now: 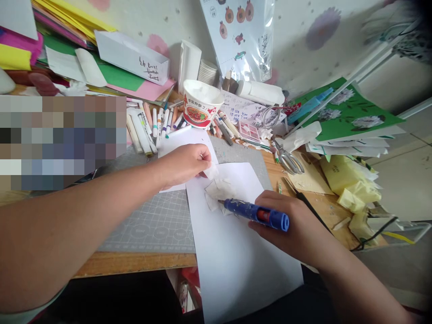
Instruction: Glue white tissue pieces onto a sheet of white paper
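Note:
My right hand (283, 216) is wrapped round a blue glue gun (248, 211), its nozzle pointing left. The nozzle tip is over or touching a cluster of small white paper pieces (221, 191); I cannot tell which. That cluster lies on a large white sheet of paper (232, 252), which hangs past the table's front edge. Just above the cluster, my left hand (187, 164) pinches a small white paper piece (211, 171) between thumb and fingers. A second white sheet (168, 146) lies partly under my left hand and wrist.
A grey cutting mat (151, 225) lies beneath the sheets. Behind stand a paper bowl (202, 101) and many markers (143, 128). Scissors (289, 159) and a crumpled yellow paper bundle (351, 175) lie to the right. A white box (133, 56) rests on coloured paper at back left.

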A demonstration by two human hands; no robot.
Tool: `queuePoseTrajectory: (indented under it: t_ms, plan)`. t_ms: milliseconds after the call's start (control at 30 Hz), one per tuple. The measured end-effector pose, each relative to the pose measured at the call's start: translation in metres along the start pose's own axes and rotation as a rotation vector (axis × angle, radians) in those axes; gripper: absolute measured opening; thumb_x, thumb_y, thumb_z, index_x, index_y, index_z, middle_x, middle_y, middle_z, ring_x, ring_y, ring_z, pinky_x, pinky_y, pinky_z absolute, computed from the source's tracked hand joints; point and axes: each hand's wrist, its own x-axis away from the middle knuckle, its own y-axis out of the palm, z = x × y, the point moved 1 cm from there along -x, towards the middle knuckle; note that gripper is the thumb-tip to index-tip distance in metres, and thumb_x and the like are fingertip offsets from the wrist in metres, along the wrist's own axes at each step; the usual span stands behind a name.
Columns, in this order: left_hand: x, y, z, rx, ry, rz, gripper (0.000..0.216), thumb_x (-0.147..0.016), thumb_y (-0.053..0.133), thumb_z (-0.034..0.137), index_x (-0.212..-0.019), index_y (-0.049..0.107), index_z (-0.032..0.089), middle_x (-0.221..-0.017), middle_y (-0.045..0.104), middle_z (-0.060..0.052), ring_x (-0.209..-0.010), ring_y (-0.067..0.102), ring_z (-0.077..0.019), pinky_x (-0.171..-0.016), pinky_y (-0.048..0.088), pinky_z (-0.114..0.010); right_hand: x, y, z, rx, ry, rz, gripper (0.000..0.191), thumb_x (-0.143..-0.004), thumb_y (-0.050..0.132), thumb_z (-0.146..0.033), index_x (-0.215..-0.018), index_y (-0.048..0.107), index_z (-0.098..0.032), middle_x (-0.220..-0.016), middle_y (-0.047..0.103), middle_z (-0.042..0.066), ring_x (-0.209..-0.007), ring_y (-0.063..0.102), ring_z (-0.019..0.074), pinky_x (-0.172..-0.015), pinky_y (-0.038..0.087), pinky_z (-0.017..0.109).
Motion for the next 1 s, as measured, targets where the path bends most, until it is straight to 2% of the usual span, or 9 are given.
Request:
queuePoseTrajectory:
  t_ms: [200,400,533,667,767,867,1000]
  plan:
    - [-0.001,-0.001,-0.002,-0.053,0.027,0.006,0.005,-0.077,0.056,0.022,-0.072,0.055,0.019,-0.065,0.061,0.001,-0.064,0.059,-0.0150,-0.060,0.043,-0.025,0.003,-0.001,0.001,0.127,0.038,0.023,0.015,-0.078,0.059,-0.017,-0.064,0.054,-0.020,-0.067,0.054,0.001,-0.062,0.052,0.0148,-0.060,0.039,0.026]
    - [0.002,-0.001,0.000,-0.110,0.077,-0.040,0.006,-0.077,0.056,0.024,-0.074,0.055,0.019,-0.064,0.058,0.003,-0.063,0.055,-0.0148,-0.060,0.040,-0.026,0.007,-0.007,0.004,0.094,0.039,-0.021,0.014,-0.078,0.062,-0.020,-0.066,0.055,-0.020,-0.072,0.058,0.001,-0.066,0.053,0.0147,-0.063,0.039,0.028]
    - [0.007,-0.001,0.002,-0.153,0.096,-0.100,0.009,-0.077,0.057,0.028,-0.075,0.058,0.019,-0.071,0.060,0.001,-0.068,0.055,-0.0161,-0.064,0.040,-0.028,0.011,-0.013,0.024,-0.189,0.127,0.002,0.017,-0.077,0.068,-0.032,-0.071,0.058,-0.020,-0.070,0.059,0.000,-0.064,0.053,0.0149,-0.060,0.041,0.028]
    - [0.014,0.003,0.006,-0.173,0.110,-0.133,0.013,-0.078,0.058,0.033,-0.077,0.059,0.020,-0.070,0.057,0.002,-0.066,0.051,-0.0156,-0.064,0.039,-0.029,0.012,-0.005,0.051,-0.669,0.308,0.182,0.027,-0.069,0.077,-0.041,-0.082,0.065,-0.020,-0.072,0.063,0.001,-0.059,0.054,0.0134,-0.053,0.042,0.026]
    - [0.022,0.010,0.010,-0.171,0.208,-0.157,0.014,-0.078,0.059,0.035,-0.077,0.060,0.021,-0.078,0.055,0.002,-0.072,0.049,-0.0157,-0.070,0.039,-0.031,0.006,0.009,0.061,-0.992,0.379,0.300,0.032,-0.063,0.080,-0.041,-0.080,0.063,-0.019,-0.074,0.063,0.001,-0.055,0.055,0.0116,-0.052,0.044,0.027]
    - [0.026,0.020,0.011,-0.232,0.234,-0.161,0.012,-0.077,0.060,0.033,-0.074,0.063,0.021,-0.089,0.056,0.000,-0.082,0.050,-0.0170,-0.078,0.039,-0.033,-0.001,0.018,0.062,-1.120,0.413,0.344,0.034,-0.059,0.082,-0.039,-0.076,0.060,-0.018,-0.075,0.063,0.001,-0.050,0.053,0.0094,-0.051,0.045,0.027]
    - [0.025,0.030,0.006,-0.372,0.182,-0.103,0.010,-0.076,0.059,0.028,-0.070,0.063,0.021,-0.088,0.055,-0.001,-0.079,0.052,-0.0173,-0.076,0.042,-0.036,-0.002,0.020,0.060,-1.118,0.423,0.364,0.035,-0.058,0.083,-0.038,-0.077,0.060,-0.019,-0.076,0.063,0.001,-0.051,0.053,0.0095,-0.053,0.047,0.027]
